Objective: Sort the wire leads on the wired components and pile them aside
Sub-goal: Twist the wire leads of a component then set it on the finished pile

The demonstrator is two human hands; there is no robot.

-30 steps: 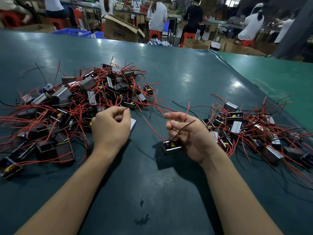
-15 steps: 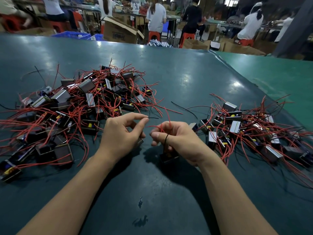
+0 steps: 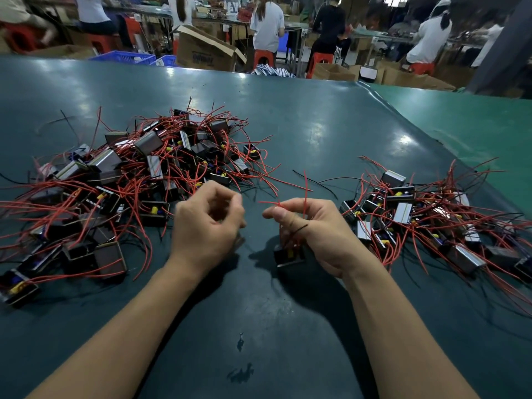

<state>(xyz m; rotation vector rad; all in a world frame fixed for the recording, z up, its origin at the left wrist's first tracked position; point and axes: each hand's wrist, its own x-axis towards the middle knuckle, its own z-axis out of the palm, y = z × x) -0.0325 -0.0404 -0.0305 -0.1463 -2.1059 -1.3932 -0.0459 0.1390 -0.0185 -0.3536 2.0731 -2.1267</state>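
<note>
A large tangled pile of small boxy components with red leads [image 3: 129, 174] lies on the left of the dark green table [image 3: 302, 125]. A smaller pile [image 3: 431, 223] lies on the right. My right hand [image 3: 313, 234] pinches the red leads [image 3: 305, 197] of one component [image 3: 289, 256], which sits on the table under the palm. A black lead [image 3: 299, 228] crosses that thumb. My left hand [image 3: 207, 226] hovers just left of it, blurred, with its fingers curled and nothing visible in them.
A loose black wire [image 3: 316, 182] lies between the piles. A lighter green table [image 3: 460, 125] adjoins on the right. Beyond the far edge are cardboard boxes [image 3: 207, 50], blue crates [image 3: 123, 57], red stools and seated people.
My right hand gathered the component's leads upward and drew them together. My left hand came in to meet it, then pulled slightly back and curled. The camera tilted a little.
</note>
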